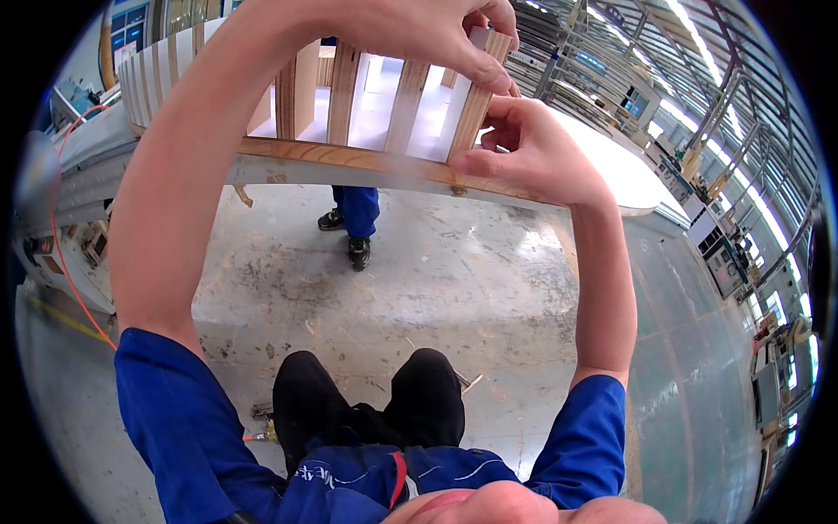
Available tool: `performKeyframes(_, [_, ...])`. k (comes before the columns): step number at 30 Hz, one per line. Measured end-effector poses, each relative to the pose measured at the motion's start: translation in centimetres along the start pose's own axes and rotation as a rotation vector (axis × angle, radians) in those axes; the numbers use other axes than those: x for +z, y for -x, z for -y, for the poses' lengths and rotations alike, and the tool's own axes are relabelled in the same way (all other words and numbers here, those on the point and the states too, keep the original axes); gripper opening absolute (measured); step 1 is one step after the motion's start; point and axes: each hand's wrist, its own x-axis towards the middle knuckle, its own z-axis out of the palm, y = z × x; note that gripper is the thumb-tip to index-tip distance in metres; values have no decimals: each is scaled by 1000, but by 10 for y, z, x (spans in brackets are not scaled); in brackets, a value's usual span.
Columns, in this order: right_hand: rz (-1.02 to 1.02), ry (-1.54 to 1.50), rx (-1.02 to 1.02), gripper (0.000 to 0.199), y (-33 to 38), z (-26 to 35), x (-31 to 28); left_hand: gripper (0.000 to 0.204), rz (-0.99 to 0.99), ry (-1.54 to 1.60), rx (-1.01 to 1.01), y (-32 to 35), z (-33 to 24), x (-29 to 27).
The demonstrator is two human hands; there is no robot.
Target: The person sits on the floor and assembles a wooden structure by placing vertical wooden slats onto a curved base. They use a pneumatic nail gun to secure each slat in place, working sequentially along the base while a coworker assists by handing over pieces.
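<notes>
A white-faced plywood strip (471, 115) stands on edge at the right end of a row, tilted slightly. My left hand (419, 33) reaches over the row and grips the strip's far upper end between thumb and fingers. Lower down, my right hand (539, 150) pinches the same strip's near end, its thumb close to the board's front edge. To the left stand similar plywood strips (407, 103), spaced apart, with bare layered edges and white sides. They rest on a white board (615, 166) with a wooden front edge (345, 157).
More strips (144, 86) stand close together at the far left. Beyond the board's edge show another person's blue trousers (358, 210) and dark shoes. An orange hose (65, 262) runs down the left side. Wood scraps (471, 382) lie on the floor; racks (572, 74) line the back.
</notes>
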Motion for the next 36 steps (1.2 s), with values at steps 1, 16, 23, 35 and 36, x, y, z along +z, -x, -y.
performKeyframes(1, [30,25,20,55,1,5,-3,53,-19,-26,7,2,-1,4])
performKeyframes(16, [47,119,129,52,1,17,0,63,-15,-52,148,12,-1,8])
performKeyframes(23, [34,73,98,46,0,7,0,56,99,-17,-185,3,-24,-2])
performKeyframes(35, [40,88,103,38,0,12,2,44,190,135,18,6,3,-14])
performKeyframes(36, [37,89,100,38,0,12,2,43,192,125,19,6,3,-14])
